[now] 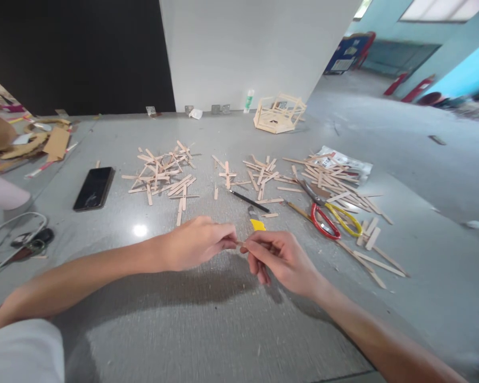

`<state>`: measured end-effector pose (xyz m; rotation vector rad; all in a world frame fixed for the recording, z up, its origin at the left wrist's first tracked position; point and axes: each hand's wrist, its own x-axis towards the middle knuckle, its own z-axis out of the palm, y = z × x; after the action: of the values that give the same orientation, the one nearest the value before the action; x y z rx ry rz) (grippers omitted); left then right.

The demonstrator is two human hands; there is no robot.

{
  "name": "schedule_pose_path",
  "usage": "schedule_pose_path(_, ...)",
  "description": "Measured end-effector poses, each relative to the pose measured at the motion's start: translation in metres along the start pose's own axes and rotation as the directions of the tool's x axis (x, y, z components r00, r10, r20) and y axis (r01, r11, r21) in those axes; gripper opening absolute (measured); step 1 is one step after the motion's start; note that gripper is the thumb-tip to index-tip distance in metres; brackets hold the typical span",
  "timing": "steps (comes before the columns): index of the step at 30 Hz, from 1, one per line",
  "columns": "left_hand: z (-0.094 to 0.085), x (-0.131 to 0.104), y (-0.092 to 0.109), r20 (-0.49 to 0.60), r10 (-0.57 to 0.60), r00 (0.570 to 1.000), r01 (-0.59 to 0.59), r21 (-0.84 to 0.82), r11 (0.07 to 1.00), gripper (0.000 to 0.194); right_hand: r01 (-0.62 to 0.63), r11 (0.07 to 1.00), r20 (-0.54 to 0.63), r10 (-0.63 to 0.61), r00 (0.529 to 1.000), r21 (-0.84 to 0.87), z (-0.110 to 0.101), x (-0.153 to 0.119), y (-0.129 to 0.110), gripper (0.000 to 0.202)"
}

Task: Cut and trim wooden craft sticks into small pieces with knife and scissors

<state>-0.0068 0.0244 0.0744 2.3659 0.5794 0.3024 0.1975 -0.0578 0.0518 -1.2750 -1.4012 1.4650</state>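
A person's left hand (197, 243) and right hand (281, 260) meet over the near half of a grey desk (175, 330), a small wooden piece (240, 243) caught between them, just above the surface. The fingers of both hands are pinched together at the tips, gripping the piece from either side; most of it is hidden, so its full shape cannot be told. By its look, the sliver should be very light, stiff and dry, with little slip, yet thin enough to snap or split along the grain if bent; a gentle fingertip hold near each end would suit it best. Beyond the hands, a cluster of sticks (159, 173), some crossed, lies left of centre, and a looser stick pile (327, 175) spreads toward the right edge beside red-and-yellow-handled scissors (328, 205). A black pen (249, 201) and a yellow-handled tool (257, 225) rest between, and a dark phone (93, 189) lies toward the left edge. Near the far edge stand a glue tube (248, 101) and a many-sided stick frame (266, 125), before a black panel (80, 53) and a white panel (243, 48). The desk shows fine streaks and a bright glare spot; at right, the room opens to a blue-green wall (459, 48) and red cylinders (419, 88).
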Motion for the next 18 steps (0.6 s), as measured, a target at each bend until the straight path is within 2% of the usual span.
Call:
schedule_pose_path(6, -0.0014, 0.0019, 0.0023, 0.079, -0.089, 0.993, 0.101, -0.164, 0.981, 0.014, 0.026, 0.998, -0.003, -0.026, 1.0, -0.048, -0.0007, -0.0021, 0.0026, 0.039)
schedule_pose_path(11, 0.0043, -0.0009, 0.0016, -0.053, -0.021, 0.998, 0.022, 0.017, 1.0, 0.02, 0.015, 1.0, -0.012, -0.014, 1.0, 0.018, -0.0006, -0.0009, 0.0022, 0.04)
schedule_pose_path(15, 0.0016, -0.0018, 0.0039, 0.005, -0.017, 1.0, 0.017, -0.025, 1.0, 0.021, 0.022, 1.0, -0.035, -0.021, 0.999, 0.014, 0.0002, -0.0003, 0.0019, 0.04)
schedule_pose_path(18, 0.0048, -0.0032, 0.006, -0.025, -0.061, 0.998, 0.06, -0.009, 0.998, 0.02, 0.004, 1.0, 0.003, -0.004, 1.0, 0.022, 0.0015, -0.0011, 0.0033, 0.04)
